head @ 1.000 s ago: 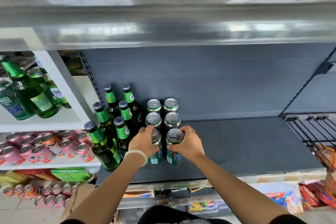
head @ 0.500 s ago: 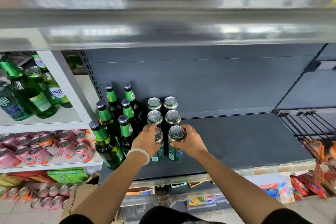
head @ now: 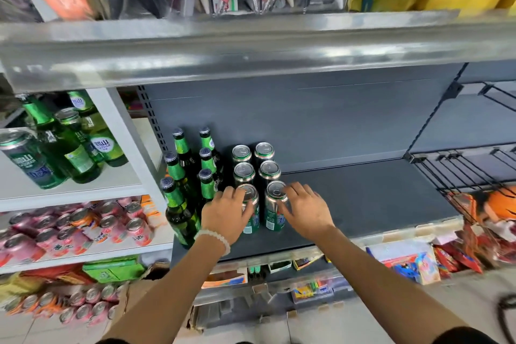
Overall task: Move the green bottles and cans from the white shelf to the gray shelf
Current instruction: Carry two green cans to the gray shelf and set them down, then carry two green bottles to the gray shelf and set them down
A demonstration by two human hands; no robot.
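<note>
**Both hands loosen on the front pair of cans**

Neither hand is clamped any more: my left hand (head: 223, 213) lies slackly against the front left can (head: 250, 209), fingers curled loosely over its near side and rim, and my right hand (head: 304, 208) has its fingers spread and lifted, only the fingertips (head: 287, 190) brushing the rim of the front right can (head: 274, 208). I read both grips as let go, or nearly so, with the cans standing on their own.

Both forearms reach up and forward from the bottom of the view, converging toward the cans. The left wrist wears a white bead bracelet (head: 215, 237); the right wrist is bent slightly so the palm faces down and left.

Half a second ago both hands were wrapped snugly round these same two cans, thumbs over the tops. Now the right hand has opened and slid off to the right, and the left has relaxed. The cans have stayed where they were.

The two cans stand upright at the front of the gray shelf (head: 363, 204), closing a two-wide block with four more cans (head: 252, 163) behind them. Six green bottles (head: 192, 170) stand just to the left of the block. More green bottles and a can (head: 55, 148) remain on the white shelf (head: 69, 193), at the far left.
</note>
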